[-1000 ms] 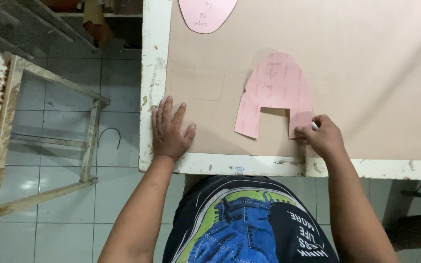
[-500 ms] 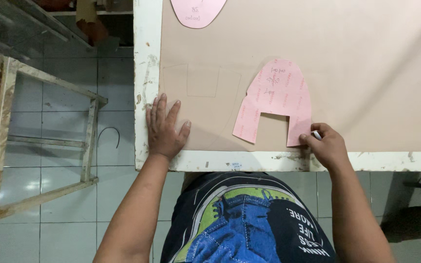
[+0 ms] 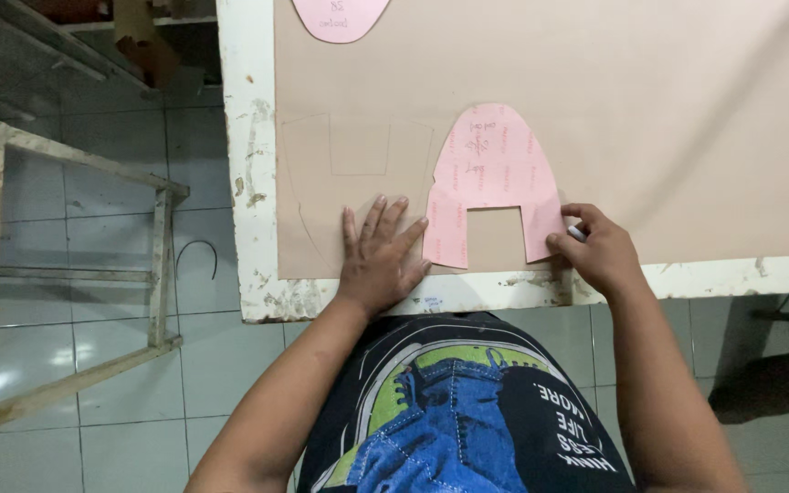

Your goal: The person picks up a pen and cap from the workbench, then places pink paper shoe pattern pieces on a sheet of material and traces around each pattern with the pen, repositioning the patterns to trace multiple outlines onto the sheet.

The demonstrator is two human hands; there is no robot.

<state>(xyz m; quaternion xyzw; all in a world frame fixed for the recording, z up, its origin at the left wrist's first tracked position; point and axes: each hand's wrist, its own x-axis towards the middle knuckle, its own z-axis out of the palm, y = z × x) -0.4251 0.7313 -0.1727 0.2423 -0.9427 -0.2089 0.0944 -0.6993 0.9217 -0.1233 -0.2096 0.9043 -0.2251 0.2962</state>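
Seen from above, a person's left hand lies flat with fingers spread on a tan sheet covering a white table, touching a pink arch-shaped pattern, while the right hand pinches a pen at the pattern's lower right corner.

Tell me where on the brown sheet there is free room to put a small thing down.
The widest bare patch of the brown sheet lies right of the pink pattern, up to the far edge. A smaller one lies between it and the second pink piece. The near edge is crowded: left hand, right hand with a pen.
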